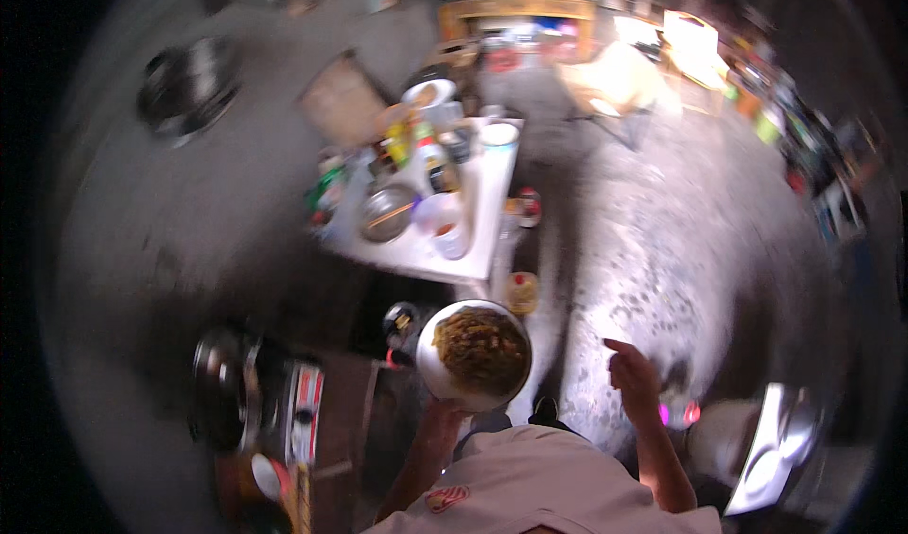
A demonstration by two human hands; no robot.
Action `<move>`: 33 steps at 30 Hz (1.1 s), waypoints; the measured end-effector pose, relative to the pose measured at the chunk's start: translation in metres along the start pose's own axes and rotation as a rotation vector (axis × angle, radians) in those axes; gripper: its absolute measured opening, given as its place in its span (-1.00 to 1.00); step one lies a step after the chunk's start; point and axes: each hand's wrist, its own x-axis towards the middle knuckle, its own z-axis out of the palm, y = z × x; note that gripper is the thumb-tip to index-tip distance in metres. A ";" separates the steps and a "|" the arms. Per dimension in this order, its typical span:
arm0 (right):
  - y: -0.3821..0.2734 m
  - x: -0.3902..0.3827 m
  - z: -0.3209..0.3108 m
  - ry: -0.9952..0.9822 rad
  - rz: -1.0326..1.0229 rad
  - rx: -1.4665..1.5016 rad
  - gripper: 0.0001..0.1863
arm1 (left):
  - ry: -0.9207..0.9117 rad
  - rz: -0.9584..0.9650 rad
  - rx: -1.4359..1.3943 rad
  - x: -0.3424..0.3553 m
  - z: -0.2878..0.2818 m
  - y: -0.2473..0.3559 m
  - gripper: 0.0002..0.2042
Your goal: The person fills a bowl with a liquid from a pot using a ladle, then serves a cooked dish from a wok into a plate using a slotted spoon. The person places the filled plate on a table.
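Note:
My left hand (448, 416) grips the near rim of a round white bowl (429, 367) in front of my body. Brown-green cooked food (484, 352) lies in it, heaped toward the far and right side. The fingers under the bowl are hidden. Off to the right, my right hand (634, 375) is in the air with nothing in it. Its index finger points leftward and the others look loosely bent. The picture is smeared by motion.
Ahead stands a white-topped table (484, 236) with a metal bowl (390, 214), a translucent pitcher (446, 227) and several bottles. At left are a dark pan (219, 392) and a red-and-white box (304, 411). A yellowish jar (522, 293) stands beside the table; a white basin (761, 463) is at lower right.

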 end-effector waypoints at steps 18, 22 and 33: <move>-0.002 -0.150 0.087 0.752 0.196 -0.014 -0.71 | -0.795 -0.135 0.675 0.129 0.012 0.053 -0.52; 0.007 -0.179 0.094 0.907 0.156 -0.011 -0.71 | -0.821 -0.356 0.490 0.143 0.009 0.030 -0.54; 0.016 -0.173 0.088 0.892 0.100 0.158 -0.72 | -0.996 -0.014 0.687 0.138 0.004 0.012 -0.75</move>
